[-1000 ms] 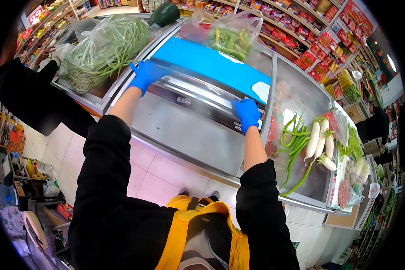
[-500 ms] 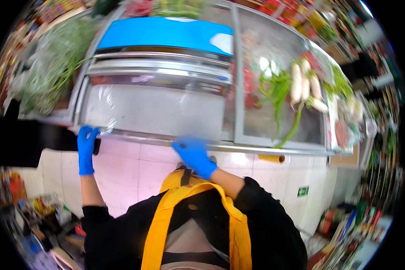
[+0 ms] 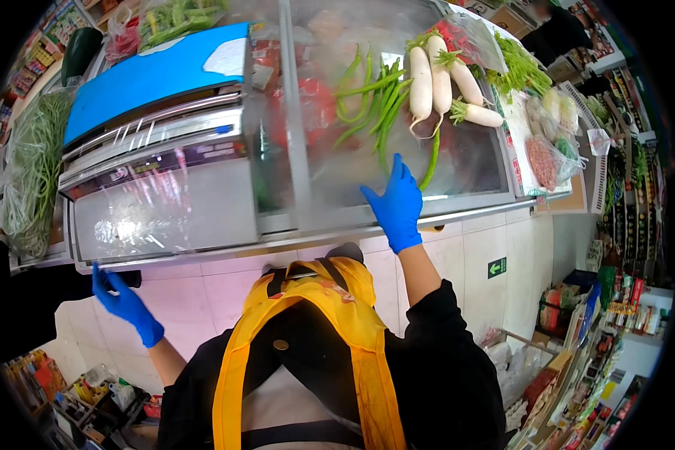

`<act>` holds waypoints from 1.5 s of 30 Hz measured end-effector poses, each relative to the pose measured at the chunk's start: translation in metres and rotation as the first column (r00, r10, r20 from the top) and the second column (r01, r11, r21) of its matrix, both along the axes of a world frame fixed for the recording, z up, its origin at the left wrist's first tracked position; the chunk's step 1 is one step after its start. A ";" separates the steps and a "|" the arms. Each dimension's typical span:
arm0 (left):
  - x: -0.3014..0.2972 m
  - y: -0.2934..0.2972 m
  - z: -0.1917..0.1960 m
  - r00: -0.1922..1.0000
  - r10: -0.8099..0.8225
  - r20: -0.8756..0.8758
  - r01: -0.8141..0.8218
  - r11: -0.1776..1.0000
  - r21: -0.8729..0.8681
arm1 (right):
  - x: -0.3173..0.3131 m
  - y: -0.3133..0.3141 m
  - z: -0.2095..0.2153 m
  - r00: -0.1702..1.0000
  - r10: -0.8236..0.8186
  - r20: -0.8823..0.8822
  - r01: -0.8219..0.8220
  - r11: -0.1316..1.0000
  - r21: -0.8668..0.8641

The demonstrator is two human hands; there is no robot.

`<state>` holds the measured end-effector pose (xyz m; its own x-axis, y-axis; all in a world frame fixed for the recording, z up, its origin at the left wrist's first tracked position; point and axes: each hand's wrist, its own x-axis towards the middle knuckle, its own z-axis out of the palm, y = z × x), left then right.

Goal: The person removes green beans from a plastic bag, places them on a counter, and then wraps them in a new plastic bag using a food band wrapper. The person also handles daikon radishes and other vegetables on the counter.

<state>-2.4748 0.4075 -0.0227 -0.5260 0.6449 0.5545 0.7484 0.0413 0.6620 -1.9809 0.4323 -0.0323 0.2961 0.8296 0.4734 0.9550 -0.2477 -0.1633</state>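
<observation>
Head view: right hand (image 3: 394, 204) lies flat, fingers spread, on the freezer lid (image 3: 330, 161); contents beneath blur red. Left hand (image 3: 120, 298) grips the freezer's front edge, fingertips hidden. Radishes (image 3: 439, 79) lie on top.

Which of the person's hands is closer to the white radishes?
Right. The right hand lies flat on the freezer lid just below the white radishes; the left hand is far off by the freezer's lower-left edge.
</observation>
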 end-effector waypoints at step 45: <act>0.392 0.057 -0.046 0.885 -0.445 0.138 0.460 0.788 -0.409 | 0.240 0.359 -0.049 0.415 0.885 0.212 -0.745 0.464 -0.480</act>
